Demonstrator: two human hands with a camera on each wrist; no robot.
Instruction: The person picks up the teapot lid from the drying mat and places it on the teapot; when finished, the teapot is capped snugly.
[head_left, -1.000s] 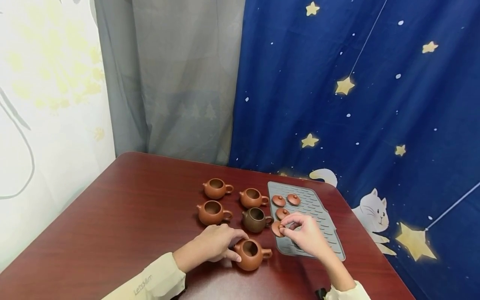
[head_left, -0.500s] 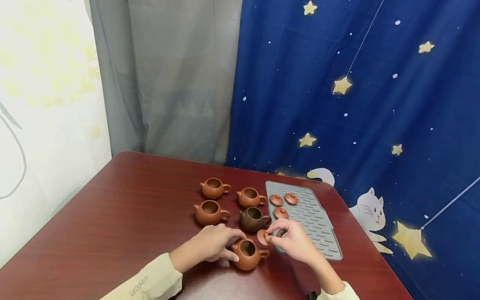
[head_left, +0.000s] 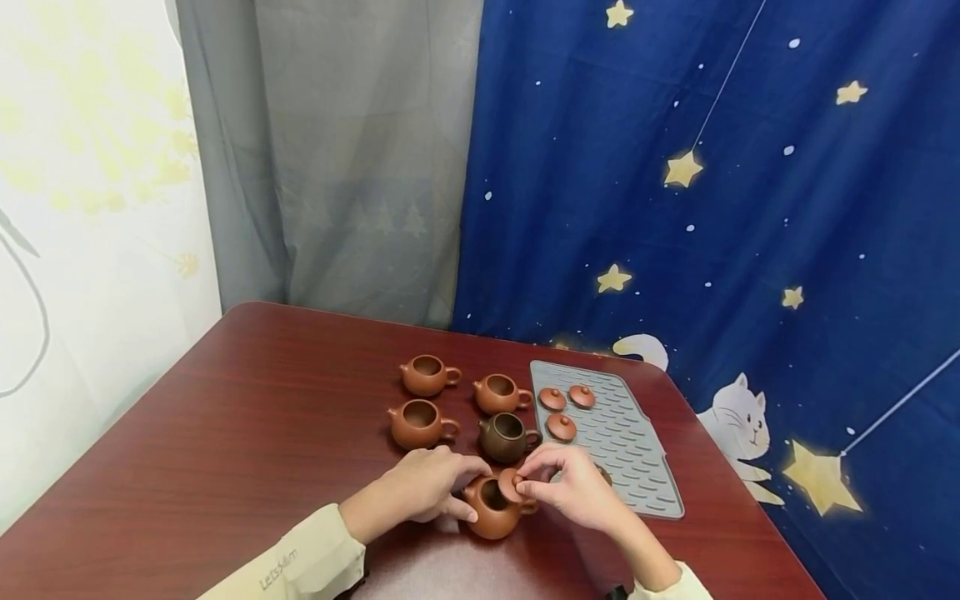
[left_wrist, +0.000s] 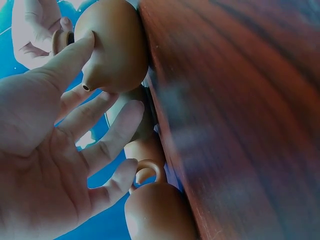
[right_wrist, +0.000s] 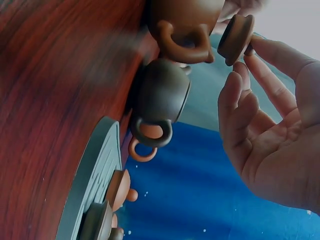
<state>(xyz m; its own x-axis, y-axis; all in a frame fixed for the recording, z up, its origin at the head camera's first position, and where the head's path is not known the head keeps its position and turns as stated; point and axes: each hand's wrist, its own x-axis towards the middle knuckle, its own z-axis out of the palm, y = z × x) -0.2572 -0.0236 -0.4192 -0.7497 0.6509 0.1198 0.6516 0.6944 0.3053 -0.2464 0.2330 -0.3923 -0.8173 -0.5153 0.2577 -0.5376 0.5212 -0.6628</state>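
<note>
In the head view, a reddish-brown clay teapot stands nearest on the table, its top uncovered. My left hand holds it at the spout side; in the left wrist view the thumb lies on the body above the spout, with fingertips on the spout's other side. My right hand pinches a small reddish lid by its knob. The lid hangs tilted over the handle side of the opening; the right wrist view shows the lid apart from the rim.
Behind stand a dark brown teapot and three reddish teapots, including one at left, all lidless. A grey ridged mat at right bears three reddish lids and a dark lid, partly hidden by my right hand in the head view.
My right hand has carried the reddish lid leftward from the mat to above the near teapot's opening. My left hand keeps its hold on that teapot.
</note>
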